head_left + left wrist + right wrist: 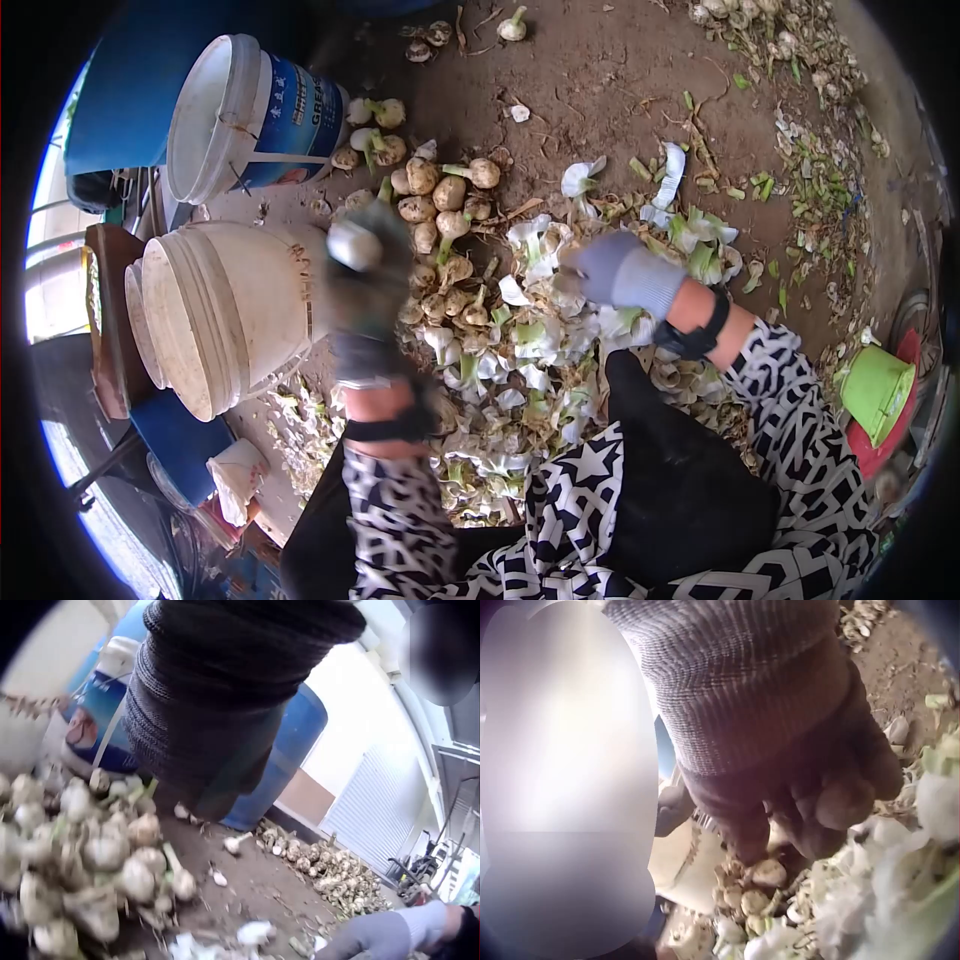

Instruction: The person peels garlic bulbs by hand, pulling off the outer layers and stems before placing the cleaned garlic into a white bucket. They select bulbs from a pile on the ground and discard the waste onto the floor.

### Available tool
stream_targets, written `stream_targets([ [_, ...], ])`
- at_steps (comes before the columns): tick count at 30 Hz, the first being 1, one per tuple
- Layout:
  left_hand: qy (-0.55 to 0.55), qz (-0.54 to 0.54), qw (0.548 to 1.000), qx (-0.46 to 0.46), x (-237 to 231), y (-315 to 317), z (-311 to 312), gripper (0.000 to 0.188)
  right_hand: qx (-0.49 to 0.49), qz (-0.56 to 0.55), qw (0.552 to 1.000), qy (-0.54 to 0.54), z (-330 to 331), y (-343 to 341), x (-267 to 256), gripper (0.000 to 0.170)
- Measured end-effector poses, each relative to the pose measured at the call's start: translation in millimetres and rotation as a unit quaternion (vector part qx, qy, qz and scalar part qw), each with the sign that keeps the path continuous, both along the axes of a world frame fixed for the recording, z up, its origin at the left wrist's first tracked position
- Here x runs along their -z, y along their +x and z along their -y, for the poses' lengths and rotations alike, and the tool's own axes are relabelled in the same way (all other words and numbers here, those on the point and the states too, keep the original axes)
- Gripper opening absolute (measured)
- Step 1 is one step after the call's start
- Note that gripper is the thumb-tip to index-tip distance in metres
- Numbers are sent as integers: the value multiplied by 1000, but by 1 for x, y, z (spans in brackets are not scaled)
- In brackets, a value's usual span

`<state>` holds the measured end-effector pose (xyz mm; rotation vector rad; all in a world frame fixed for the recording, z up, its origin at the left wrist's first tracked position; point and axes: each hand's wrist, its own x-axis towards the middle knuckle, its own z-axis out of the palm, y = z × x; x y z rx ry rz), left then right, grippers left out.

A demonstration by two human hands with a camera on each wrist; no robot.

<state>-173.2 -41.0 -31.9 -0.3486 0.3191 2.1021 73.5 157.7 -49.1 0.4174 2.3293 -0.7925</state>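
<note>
My left hand [372, 275], in a dark glove and blurred, holds a white peeled garlic bulb [354, 246] beside the white bucket. In the left wrist view, the dark glove [217, 727] hides that bulb. My right hand [622, 272], in a grey glove, hangs low over loose garlic skins [540, 335]. Its fingers [810, 825] curl loosely, with a gap between thumb and forefinger and no bulb showing there. Unpeeled garlic bulbs [422, 177] with short green stalks lie heaped just beyond my left hand.
A white bucket [240, 290] lies tipped on the left, below a blue-labelled bucket [300, 110]. More garlic [330, 862] is piled farther off on the dirt floor [600, 90]. A green bowl [876, 392] rests in a red one at the right.
</note>
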Motion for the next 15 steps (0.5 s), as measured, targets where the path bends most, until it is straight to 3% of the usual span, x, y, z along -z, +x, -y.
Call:
stream_targets([
  [1,-23,-33,999,-20,-44,-29,-14,62,33,-68,996,40,-2,-16,3,31],
  [3,-85,-243,966,-27,-122,-44,-36,65,95,-195,973,73,-8,-57,16,32],
  [4,-86,-247,965,-26,-126,-41,-40,65,77,-170,975,118,-14,-87,23,33],
  [5,-170,-264,946,-78,-129,-35,-47,64,104,-145,977,115,-17,-115,23,37],
  [6,-252,-278,918,-129,-132,-34,-52,62,71,-122,980,139,-22,-139,22,40],
  [8,-222,-351,910,-17,-66,-38,-30,50,29,-135,971,195,-23,-174,53,40],
  [10,-332,-371,867,12,-20,7,-26,47,-26,-136,958,250,-25,-185,80,41],
  [12,-456,-424,780,63,-22,60,-35,65,9,-148,976,158,-30,-183,87,46],
  [13,-444,-498,743,57,-3,75,-28,71,-2,-144,976,164,-31,-172,85,46],
  [14,-454,-565,687,59,16,87,-25,74,104,-178,976,74,-33,-152,75,48],
  [15,-494,-693,520,70,17,95,-28,76,211,-207,955,-17,-32,-132,69,51],
])
